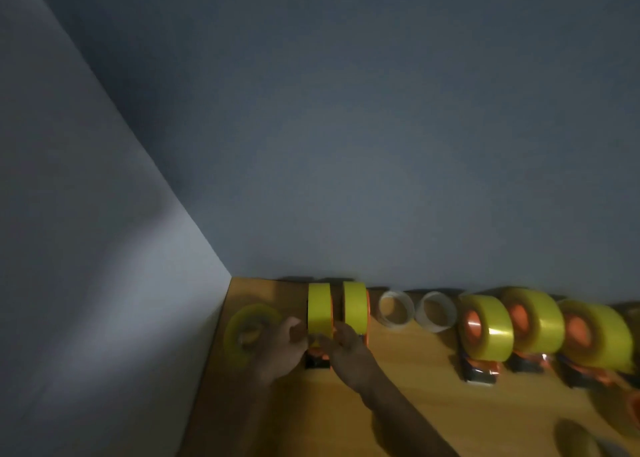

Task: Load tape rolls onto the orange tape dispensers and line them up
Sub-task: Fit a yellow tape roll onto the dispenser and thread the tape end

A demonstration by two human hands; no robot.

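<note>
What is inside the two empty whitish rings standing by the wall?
Nothing: through both whitish cardboard cores only the wooden table and grey wall show. Their far rims are partly hidden.

- No text, label, brand, number or sign is legible anywhere in the view.
- The yellow tape rolls point(488, 328) along the wall point(346, 144) show plain, unprinted faces; the picture is dim and blurred.
</note>
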